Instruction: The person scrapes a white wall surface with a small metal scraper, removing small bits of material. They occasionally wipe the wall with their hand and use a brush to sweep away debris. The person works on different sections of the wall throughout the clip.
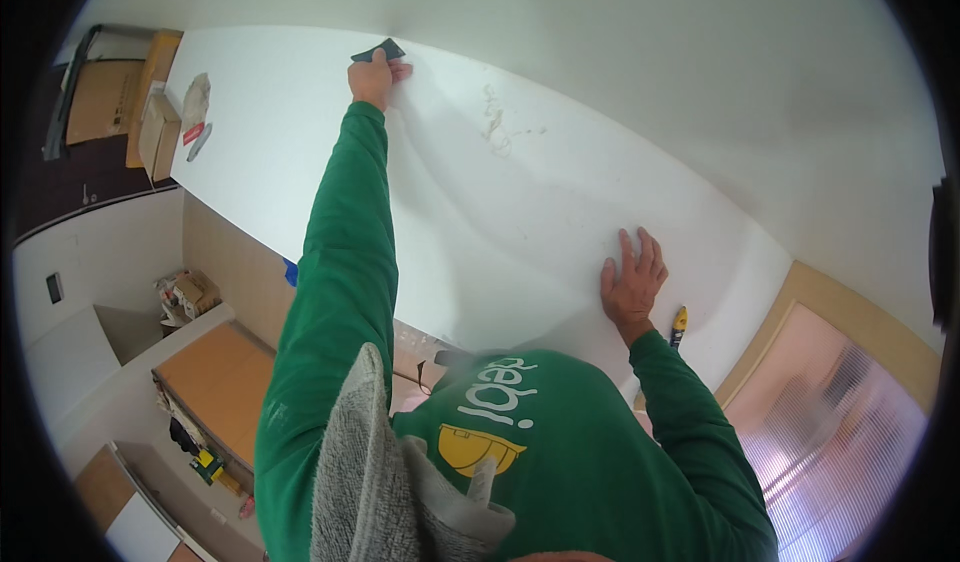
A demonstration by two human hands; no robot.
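My left hand [371, 83] reaches far out and grips a dark, flat, thin piece [379, 50], a scraper or folded abrasive sheet; which one I cannot tell. It is at the far edge of a broad white panel [450, 187], where this meets a pale wall. My right hand [634, 284] lies on the panel with its fingers spread, holding nothing. Beside the right wrist is a yellow and black hand tool [679, 325], partly hidden by the sleeve. Between the hands, thin curled shavings or smears [495, 123] mark the white surface.
At the panel's left end lie a crumpled cloth or paper [196, 100], a red packet [193, 135] and a grey utility knife [199, 143]. Cardboard boxes [159, 138] stand beyond. A wood-framed ribbed glass pane [840, 412] is at right. A grey towel [360, 449] hangs before my chest.
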